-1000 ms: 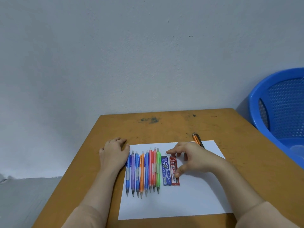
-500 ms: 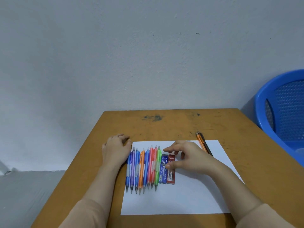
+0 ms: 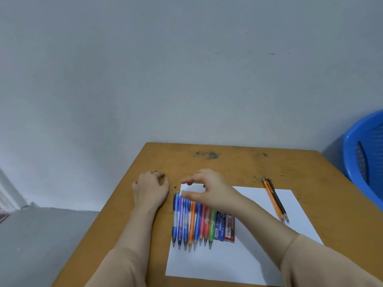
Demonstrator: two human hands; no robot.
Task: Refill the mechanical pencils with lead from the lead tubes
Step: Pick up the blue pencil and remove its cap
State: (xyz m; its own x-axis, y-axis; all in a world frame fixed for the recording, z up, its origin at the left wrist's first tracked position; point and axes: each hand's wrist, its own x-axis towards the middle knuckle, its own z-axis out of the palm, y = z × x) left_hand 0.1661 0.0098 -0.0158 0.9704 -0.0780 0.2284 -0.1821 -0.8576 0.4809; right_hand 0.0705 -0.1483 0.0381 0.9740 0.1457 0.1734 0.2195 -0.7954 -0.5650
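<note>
Picking one pencil out of a tight row looks to be the step in hand. At the left, the left hand (image 3: 150,189) rests on the table (image 3: 248,162) just beside the row, its fingers loosely curled under and holding nothing; it would do well to steady the neighbouring pencils. The mechanical pencils (image 3: 192,222), seven of them, lie side by side and touching on the left part of the white sheet (image 3: 228,262), tips toward the near edge. The right hand (image 3: 209,189) hovers over their far ends, thumb and forefinger spread apart and gripping nothing; the blur hides whether the thumb touches a barrel. A good grasp would pinch a single cap end, likely one of the leftmost, and lift it straight up, since rolling it sideways could scatter the rest. Just right of the green pencil lie the lead tubes (image 3: 220,226), blue then red, untouched, so I judge that no refill has begun. Farther right, two slim pencils (image 3: 273,199), orange and black, lie across the sheet's far edge, and a blue basket (image 3: 348,158) stands beyond the table.
</note>
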